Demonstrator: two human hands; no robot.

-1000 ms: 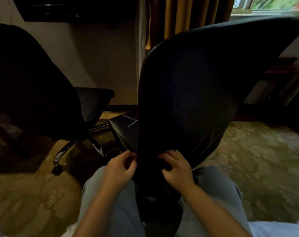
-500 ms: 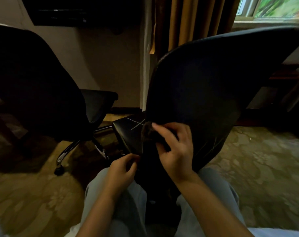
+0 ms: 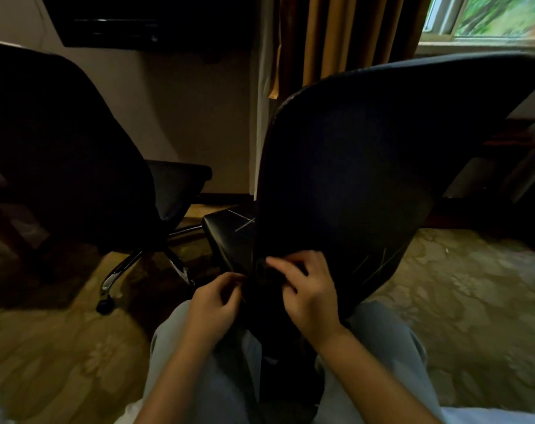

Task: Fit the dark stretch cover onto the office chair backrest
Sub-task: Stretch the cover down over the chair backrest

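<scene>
Right hand point(image 3: 309, 289): fingers curled, pinching bunched dark cover point(image 3: 264, 270) at the backrest's point(image 3: 367, 179) near lower-left edge. Left hand point(image 3: 217, 301): curled just beside; I cannot tell its hold. I judge fitting unfinished, coverage too dark to read.

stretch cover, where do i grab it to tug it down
Its lower hem, bunched at the narrow foot of the backrest. Come from below, a pinch grip each side, like the left hand and right hand; higher up it looks stretched flat.
</scene>
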